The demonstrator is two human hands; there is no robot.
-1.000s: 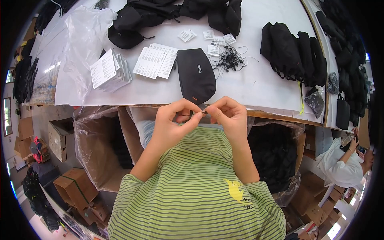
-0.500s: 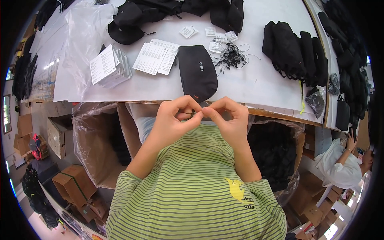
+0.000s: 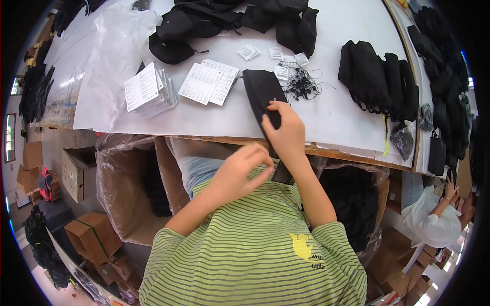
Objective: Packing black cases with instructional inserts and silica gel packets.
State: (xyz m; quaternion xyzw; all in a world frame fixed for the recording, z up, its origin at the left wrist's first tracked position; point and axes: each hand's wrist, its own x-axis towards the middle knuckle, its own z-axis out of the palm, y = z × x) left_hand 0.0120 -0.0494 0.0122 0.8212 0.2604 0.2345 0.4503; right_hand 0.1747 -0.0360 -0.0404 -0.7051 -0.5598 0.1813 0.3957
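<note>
- The right hand (image 3: 287,133) lies on the black pouch (image 3: 263,99) at the near edge of the desk (image 3: 204,120), fingers (image 3: 270,121) spread flat and pressing on its near end; whether they grip it cannot be told.
- The pouch lies lengthwise from the middle of the desk toward the person, its near end reaching over the edge and down under the hand.
- The left hand (image 3: 240,171) hovers off the desk, just below the near edge and in front of the striped shirt (image 3: 255,250), fingers curled narrow with the tips drawn together; whether they pinch anything is too small to tell.
- The two hands are near each other but apart.
- Just beyond the pouch, to its right, lies a tangle of black strings (image 3: 301,84) with small white tags (image 3: 286,61) about it.
- To the left of the pouch lie printed sheets (image 3: 208,81), and farther left a stack of cards (image 3: 148,92) resting on clear plastic film (image 3: 109,56).
- Black bags are heaped along the far edge (image 3: 229,18) and stood in a row (image 3: 377,76) toward the right edge.
- Under the desk, plastic-lined cartons (image 3: 127,183) stand left and right of the person.
- Another person in white (image 3: 434,219) sits at the lower right, well apart.
</note>
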